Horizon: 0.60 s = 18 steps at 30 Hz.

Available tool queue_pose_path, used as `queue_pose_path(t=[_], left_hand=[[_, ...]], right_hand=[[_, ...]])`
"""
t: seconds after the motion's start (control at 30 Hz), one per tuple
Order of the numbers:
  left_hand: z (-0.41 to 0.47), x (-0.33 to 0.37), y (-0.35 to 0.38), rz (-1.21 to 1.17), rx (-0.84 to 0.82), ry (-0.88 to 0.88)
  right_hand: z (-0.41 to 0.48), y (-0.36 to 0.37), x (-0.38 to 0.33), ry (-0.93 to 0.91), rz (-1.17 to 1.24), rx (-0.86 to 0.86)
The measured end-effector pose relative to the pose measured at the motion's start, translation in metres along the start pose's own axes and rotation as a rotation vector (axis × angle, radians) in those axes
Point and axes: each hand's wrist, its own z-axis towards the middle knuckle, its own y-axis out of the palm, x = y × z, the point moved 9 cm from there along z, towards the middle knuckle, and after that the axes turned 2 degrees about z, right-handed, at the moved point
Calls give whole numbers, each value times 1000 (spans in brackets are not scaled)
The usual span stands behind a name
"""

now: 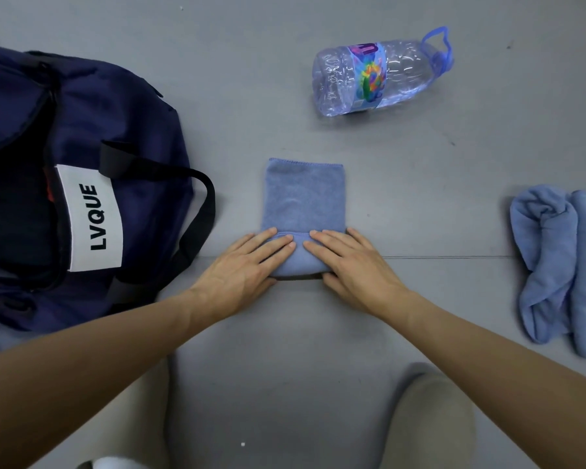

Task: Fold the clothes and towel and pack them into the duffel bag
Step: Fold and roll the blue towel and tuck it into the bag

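A light blue towel (pixel 304 201) lies on the grey floor in the middle, folded into a narrow strip with its near end rolled up. My left hand (pixel 247 265) and my right hand (pixel 351 265) lie side by side on that roll. Both have their fingers laid over its top, and the thumbs sit at its near side. A navy duffel bag (pixel 142 130) with a white LVQUE label and black straps sits at the left, its top open. Another crumpled light blue cloth (pixel 559 265) lies at the right edge.
A clear plastic water bottle (pixel 379 76) with a colourful label and a blue handle lies on its side at the back right. A seam in the floor (pixel 454 257) runs to the right from the hands. My knees (pixel 433 418) show at the bottom.
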Motion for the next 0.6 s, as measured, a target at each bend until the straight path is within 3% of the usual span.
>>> queue_pose_path(t=[0.2, 0.37, 0.5, 0.6], left_hand=[[9, -7, -24, -174, 85, -151], [16, -18, -40, -311, -6, -276], [12, -23, -25, -351, -89, -388], [6, -22, -16, -384, -137, -434]], right_hand=[[12, -20, 4, 123, 220, 5], [4, -19, 8, 154, 303, -47], [-8, -21, 16, 262, 438, 44], [-12, -14, 10, 222, 357, 19]])
